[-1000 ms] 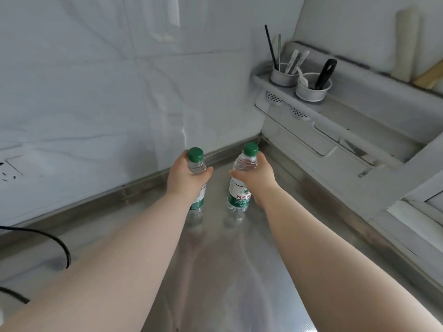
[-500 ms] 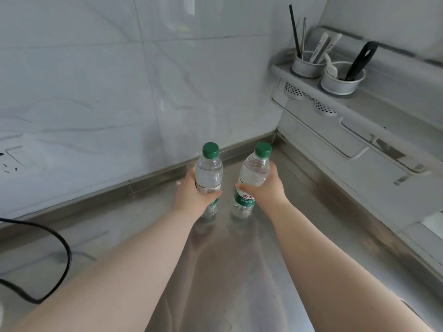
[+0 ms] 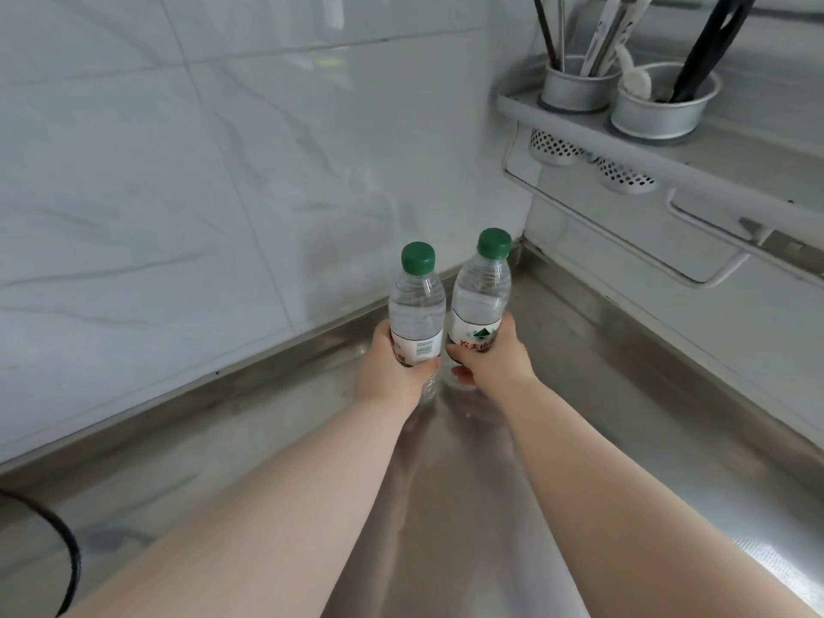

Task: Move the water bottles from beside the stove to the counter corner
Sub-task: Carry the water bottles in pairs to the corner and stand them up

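Observation:
Two clear water bottles with green caps stand side by side near the corner of the steel counter [image 3: 579, 394]. My left hand [image 3: 390, 372] grips the lower part of the left bottle [image 3: 417, 305]. My right hand [image 3: 490, 363] wraps the label of the right bottle [image 3: 484, 292], which leans slightly to the right. The two bottles almost touch. Their bases are hidden behind my fingers, so I cannot tell whether they rest on the counter.
Marble-look wall tiles [image 3: 223, 194] rise behind the counter. A wall rack [image 3: 646, 158] on the right carries two metal utensil cups [image 3: 575, 89] with chopsticks and spoons. A black cable [image 3: 67, 559] curls at the lower left.
Both hands have slid down the bottles from near the caps to the labels. The bottles now stand closer together and nearer the corner, and my view has moved in.

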